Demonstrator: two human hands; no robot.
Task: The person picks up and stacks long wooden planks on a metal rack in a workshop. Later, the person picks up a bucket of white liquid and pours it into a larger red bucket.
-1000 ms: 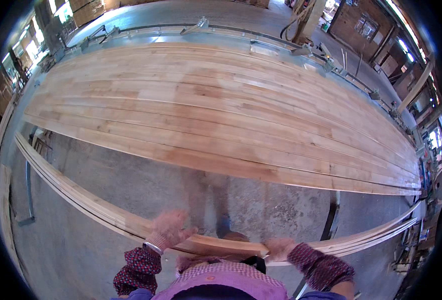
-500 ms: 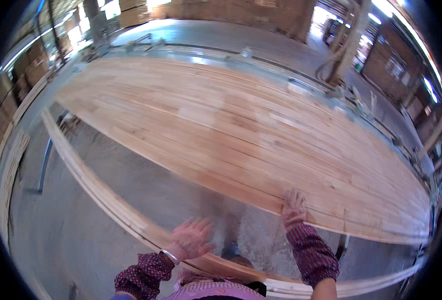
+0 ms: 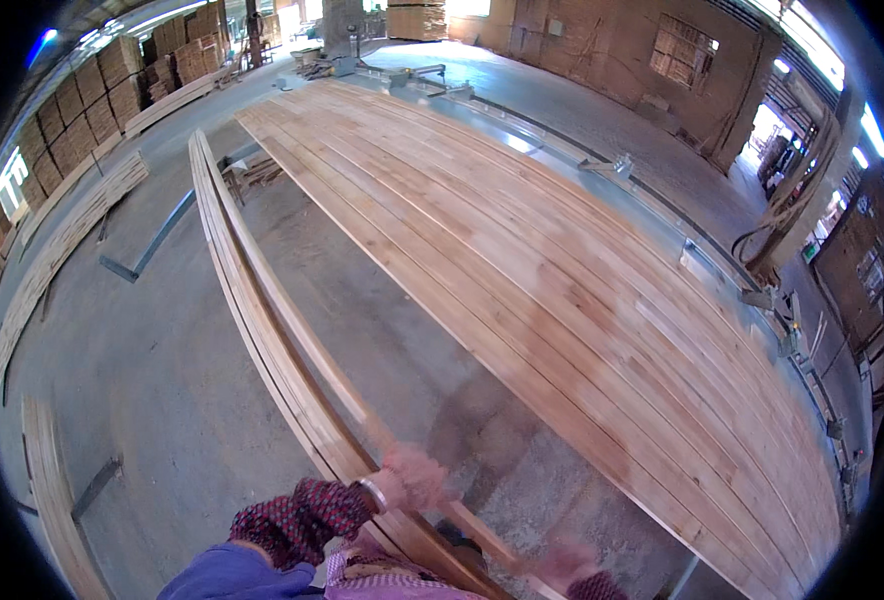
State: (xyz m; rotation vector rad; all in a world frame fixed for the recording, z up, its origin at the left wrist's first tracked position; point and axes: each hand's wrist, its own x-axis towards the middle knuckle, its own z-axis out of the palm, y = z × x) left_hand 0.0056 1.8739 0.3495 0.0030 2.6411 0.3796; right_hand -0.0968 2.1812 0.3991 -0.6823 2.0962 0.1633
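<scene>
the long thin wooden strip (image 3: 307, 335) lies on top of a stack of strips (image 3: 247, 300) at the near left of the scene, its long axis running from the person's body at the near edge away to the far left, where the far end sits beside a short blue metal support (image 3: 152, 240). fisheye bending makes it look curved. the left hand (image 3: 412, 478) rests on this strip at its near end, palm down, wrist wearing a pale bangle, forearm in a dark red patterned sleeve coming in from the lower edge. the hand is blurred by motion, so whether its fingers are clenched round the strip or only laid on it cannot be told. the right hand (image 3: 567, 562) is lower and to the right, just beside the strip's near end, also strongly blurred; its fingers' state and whether it touches the wood cannot be told.

to the right, across a band of bare concrete floor (image 3: 162, 400), a wide bed of long pale boards (image 3: 562, 270) lies side by side on a long bench, pointing the same way, from near right to far left. a grey metal rail (image 3: 662, 215) with clamps runs along its far side. more timber lies on the floor at the far left (image 3: 62, 250), and stacked wood bundles (image 3: 112, 70) stand by the far wall.
</scene>
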